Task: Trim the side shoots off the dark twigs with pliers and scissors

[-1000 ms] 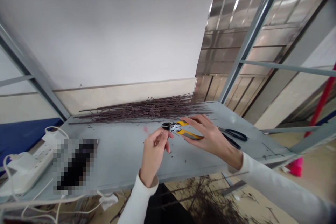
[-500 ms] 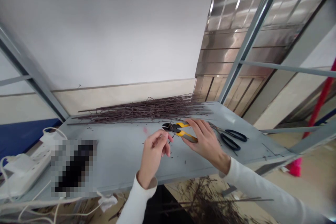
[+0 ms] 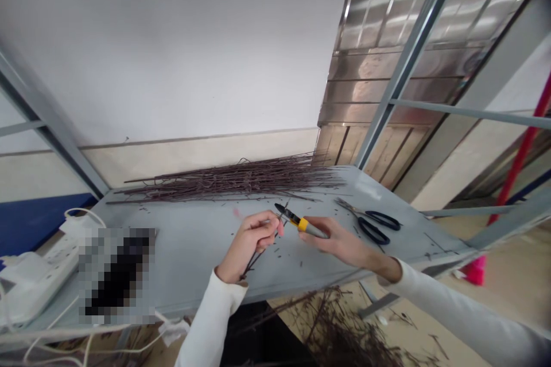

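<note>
My left hand (image 3: 253, 238) is closed in a pinch around a thin dark twig (image 3: 250, 265), which slants up past the fingertips and down below the wrist. Wrapped in my right hand (image 3: 338, 239) are diagonal cutters (image 3: 305, 225) with yellow and grey handles. Their black jaws point left and lie at the twig, just above my left fingertips; whether the blades touch it I cannot tell. To the right of the cutters, black-handled scissors (image 3: 373, 225) rest on the table with blades parted. Behind both hands lies a long pile of brown twigs (image 3: 241, 179).
Small twig scraps dot the grey table (image 3: 185, 246). A white power strip (image 3: 47, 281) with plugs and cables sits at the left, beside a pixelated dark object (image 3: 123, 275). Below the front edge is a heap of twigs (image 3: 340, 327). Metal posts (image 3: 391, 86) frame the table.
The cutters have turned, their jaws now angled up-left at the twig and their handles closer together. My left hand has shifted slightly, and the twig now shows along it. The view has moved a little.
</note>
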Demonstrator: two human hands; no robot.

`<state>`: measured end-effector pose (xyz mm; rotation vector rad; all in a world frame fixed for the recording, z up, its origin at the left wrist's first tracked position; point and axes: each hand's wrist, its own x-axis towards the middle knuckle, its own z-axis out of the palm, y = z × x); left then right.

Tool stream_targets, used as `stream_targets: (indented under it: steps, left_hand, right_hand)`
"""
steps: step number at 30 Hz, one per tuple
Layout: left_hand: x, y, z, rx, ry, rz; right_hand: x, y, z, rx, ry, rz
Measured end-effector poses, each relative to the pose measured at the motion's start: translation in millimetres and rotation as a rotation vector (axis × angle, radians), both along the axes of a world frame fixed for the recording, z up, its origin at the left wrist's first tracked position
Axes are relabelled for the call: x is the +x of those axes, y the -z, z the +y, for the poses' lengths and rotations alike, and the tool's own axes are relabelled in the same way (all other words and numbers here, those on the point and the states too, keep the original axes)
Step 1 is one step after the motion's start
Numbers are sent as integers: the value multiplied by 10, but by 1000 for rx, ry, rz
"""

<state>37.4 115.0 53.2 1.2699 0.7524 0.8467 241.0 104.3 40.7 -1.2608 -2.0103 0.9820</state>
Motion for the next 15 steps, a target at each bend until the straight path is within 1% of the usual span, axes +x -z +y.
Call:
stream_targets:
  steps: [2,3,4,5,7,9,12,15]
  left_hand:
    - [27,7,-28,-6,10,-9]
    - [39,8,-43,-10,11,-11]
    - [49,7,-56,-12,8,-12]
    - [54,3,-68,-14,7,-12]
    - [54,-5,-84,-14,12,-16]
    - [45,-9,-88,-8,21,-32]
    - [37,3,-79,2,16,-53]
    - [59,31,-77,52,-34,-43]
  right_hand:
    - [32,15,-31,-240,-115,155]
    - [43,21,-45,-318,-153,219]
    - [52,26,-54,-347,-170,258]
    - [59,27,-59,-335,-172,269]
    - [76,21,-53,-211,-160,215]
    - [101,7,-31,-22,-123,86]
    - [148,-11,12,224,-24,-137]
    - [184,-22,40,476,77,-273]
